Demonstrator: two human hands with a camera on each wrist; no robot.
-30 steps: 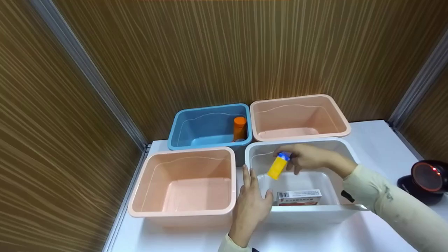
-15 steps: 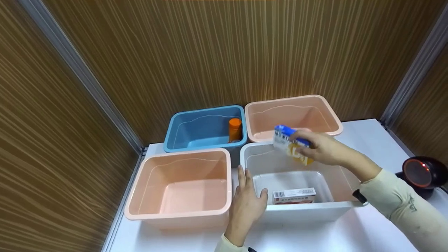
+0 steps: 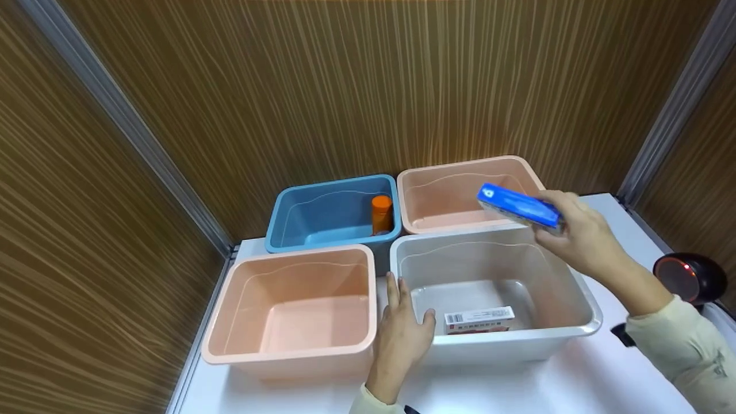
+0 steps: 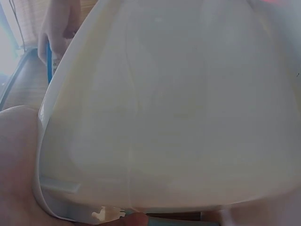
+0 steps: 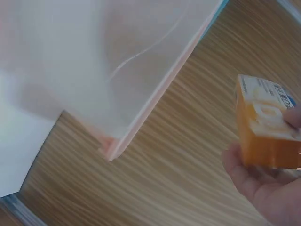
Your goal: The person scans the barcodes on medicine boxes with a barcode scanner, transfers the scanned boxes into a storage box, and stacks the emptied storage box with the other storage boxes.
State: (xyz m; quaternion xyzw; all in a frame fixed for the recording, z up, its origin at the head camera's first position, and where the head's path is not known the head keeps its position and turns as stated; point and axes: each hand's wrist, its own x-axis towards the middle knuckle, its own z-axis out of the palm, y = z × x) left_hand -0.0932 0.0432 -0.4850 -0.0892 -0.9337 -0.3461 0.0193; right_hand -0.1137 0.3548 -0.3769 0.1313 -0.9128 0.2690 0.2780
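Note:
My right hand [image 3: 592,241] grips a small carton [image 3: 520,205] over the back right of the white bin [image 3: 506,349]. Its blue narrow side faces up in the head view. The right wrist view shows the same carton [image 5: 268,110] with orange and white printed faces, between thumb and fingers. My left hand [image 3: 402,336] lies along the white bin's left side, fingers extended at the rim and thumb spread over the front corner. Inside that bin, by the front wall, sits a white printed box [image 3: 479,319]. The bin's pale wall [image 4: 164,117] fills most of the left wrist view.
To the left stands a pink bin [image 3: 287,356]. Behind are a blue bin [image 3: 322,241], holding an orange-capped bottle [image 3: 381,214], and a second pink bin [image 3: 460,224]. A black device with a red light [image 3: 690,278] stands on the right. Wood-patterned panels [image 3: 345,86] enclose the table.
My right hand has lifted the carton up and to the right, out of the white bin, turning its blue side upward. My left hand has stayed at the bin's side.

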